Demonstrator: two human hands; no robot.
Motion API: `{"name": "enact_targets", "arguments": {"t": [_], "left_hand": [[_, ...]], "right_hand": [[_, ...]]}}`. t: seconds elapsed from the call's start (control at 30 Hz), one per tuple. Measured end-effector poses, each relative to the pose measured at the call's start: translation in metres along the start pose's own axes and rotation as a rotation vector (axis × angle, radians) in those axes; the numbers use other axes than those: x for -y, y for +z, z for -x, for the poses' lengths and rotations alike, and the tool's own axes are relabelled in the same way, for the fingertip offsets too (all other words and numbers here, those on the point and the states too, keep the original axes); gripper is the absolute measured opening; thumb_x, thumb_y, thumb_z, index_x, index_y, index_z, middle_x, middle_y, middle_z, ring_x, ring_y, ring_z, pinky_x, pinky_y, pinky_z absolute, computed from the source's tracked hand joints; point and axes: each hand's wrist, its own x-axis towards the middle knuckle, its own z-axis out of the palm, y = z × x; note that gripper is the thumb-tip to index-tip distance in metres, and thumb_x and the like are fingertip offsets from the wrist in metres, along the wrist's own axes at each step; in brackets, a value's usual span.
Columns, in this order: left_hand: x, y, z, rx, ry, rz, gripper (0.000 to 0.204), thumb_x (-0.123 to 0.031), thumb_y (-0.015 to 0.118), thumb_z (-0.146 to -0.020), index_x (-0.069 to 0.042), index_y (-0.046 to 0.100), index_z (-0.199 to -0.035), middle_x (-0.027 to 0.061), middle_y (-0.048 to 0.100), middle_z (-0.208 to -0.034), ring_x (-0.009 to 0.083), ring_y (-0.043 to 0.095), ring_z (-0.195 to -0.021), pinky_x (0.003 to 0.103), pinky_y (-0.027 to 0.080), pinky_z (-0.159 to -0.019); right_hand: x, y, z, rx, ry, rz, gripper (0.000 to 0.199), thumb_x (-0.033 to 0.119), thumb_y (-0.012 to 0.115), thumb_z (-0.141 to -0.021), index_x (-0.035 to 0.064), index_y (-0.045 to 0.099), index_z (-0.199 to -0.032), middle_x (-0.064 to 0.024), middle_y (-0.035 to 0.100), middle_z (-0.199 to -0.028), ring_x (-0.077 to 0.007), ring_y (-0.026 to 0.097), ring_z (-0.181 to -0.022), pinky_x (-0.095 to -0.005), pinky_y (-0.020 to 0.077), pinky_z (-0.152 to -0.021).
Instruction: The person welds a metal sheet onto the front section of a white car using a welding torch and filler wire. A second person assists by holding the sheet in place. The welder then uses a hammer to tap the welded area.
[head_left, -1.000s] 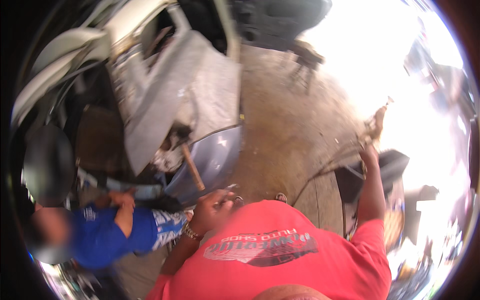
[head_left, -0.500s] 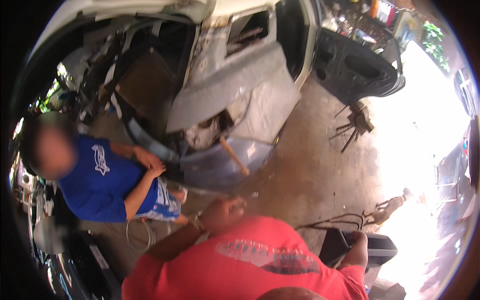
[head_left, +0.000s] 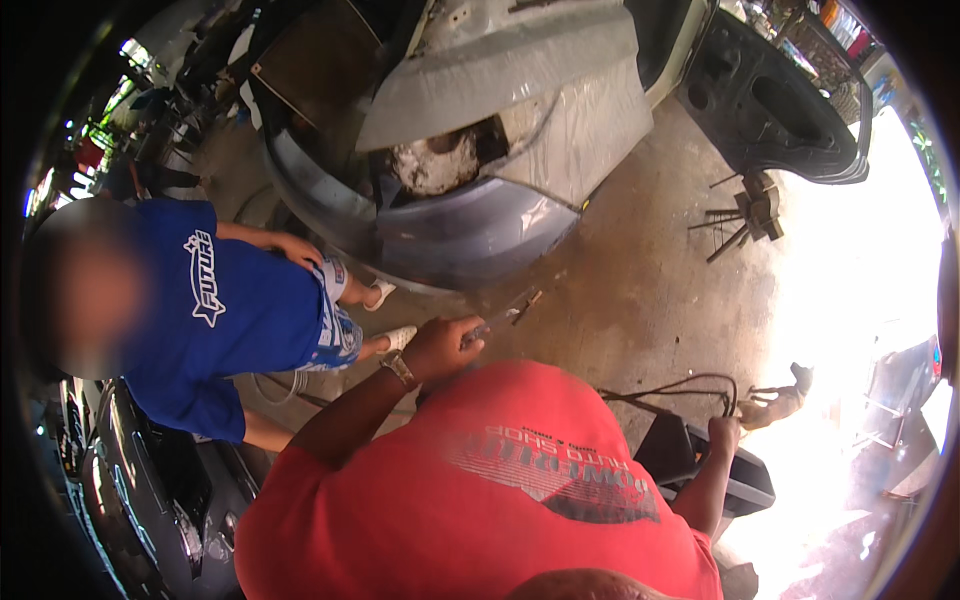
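Note:
My left hand [head_left: 445, 347], with a wristwatch, is closed around the grey handle of a hammer [head_left: 515, 312]. Its short brown crosspiece points away to the right, over the concrete floor. At lower right, my right hand [head_left: 722, 432] is curled beside a black box-like object [head_left: 752, 488], at the end of a dark bent cable [head_left: 690, 380]. Whatever its fingers hold is hidden. Beyond my left hand stands a damaged car body, with a grey-blue bumper [head_left: 480, 235], a bare grey panel [head_left: 590, 130] and an opening above the bumper.
A person in a blue shirt [head_left: 255, 300] stands close on my left. Behind them is a glossy black car part [head_left: 190, 510]. A black door panel [head_left: 770, 110] hangs open at upper right, near a metal stand [head_left: 750, 215]. A tan dog [head_left: 775, 405] is by my right hand.
My view has shifted, so the car sits higher in it. My left hand was blurred and lower; the stick-like brown shape then before the bumper is gone from there. The person's arms have separated.

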Motion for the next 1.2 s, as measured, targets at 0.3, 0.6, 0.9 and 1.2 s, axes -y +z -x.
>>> {"name": "enact_targets", "arguments": {"t": [0.3, 0.6, 0.9, 1.2], "left_hand": [[0.004, -0.013, 0.018, 0.032, -0.089, 0.009, 0.032, -0.027, 0.069, -0.095, -0.007, 0.072, -0.119, 0.0168, 0.075, -0.085, 0.0364, 0.075, -0.079, 0.044, 0.058, -0.073], [0.019, -0.004, 0.019, -0.049, -0.087, 0.173, 0.03, -0.018, 0.071, -0.098, -0.003, 0.071, -0.125, 0.0117, 0.08, -0.097, 0.0185, 0.077, -0.089, 0.036, 0.058, -0.081], [-0.047, -0.024, -0.043, -0.05, -0.055, 0.537, 0.035, -0.034, 0.074, -0.103, -0.004, 0.073, -0.122, -0.0003, 0.066, -0.08, 0.0066, 0.061, -0.068, 0.027, 0.05, -0.064], [-0.123, -0.018, -0.166, 0.333, -0.022, 0.705, 0.053, -0.051, 0.077, -0.098, -0.002, 0.076, -0.118, 0.0021, 0.068, -0.098, 0.0109, 0.061, -0.089, 0.03, 0.049, -0.079]], "right_hand": [[0.115, -0.062, 0.053, -0.053, -0.593, 0.077, 0.049, 0.008, 0.059, -0.088, 0.0069, 0.063, -0.138, -0.0258, 0.069, -0.135, -0.0457, 0.066, -0.124, -0.0565, 0.0537, -0.101], [0.208, -0.076, 0.168, -0.066, -1.3, 0.208, 0.033, 0.005, 0.064, -0.085, 0.0122, 0.069, -0.116, -0.0211, 0.072, -0.101, -0.0445, 0.069, -0.107, -0.0559, 0.0556, -0.092], [0.24, -0.106, 0.275, -0.133, -1.981, 0.366, 0.03, 0.01, 0.065, -0.084, 0.0136, 0.072, -0.113, -0.0127, 0.072, -0.098, -0.0356, 0.065, -0.113, -0.051, 0.0449, -0.11], [0.291, -0.109, 0.327, -0.424, -2.285, 0.49, 0.019, 0.021, 0.067, -0.092, 0.0142, 0.073, -0.109, -0.0082, 0.072, -0.102, -0.0312, 0.064, -0.118, -0.0595, 0.0468, -0.109]]}}
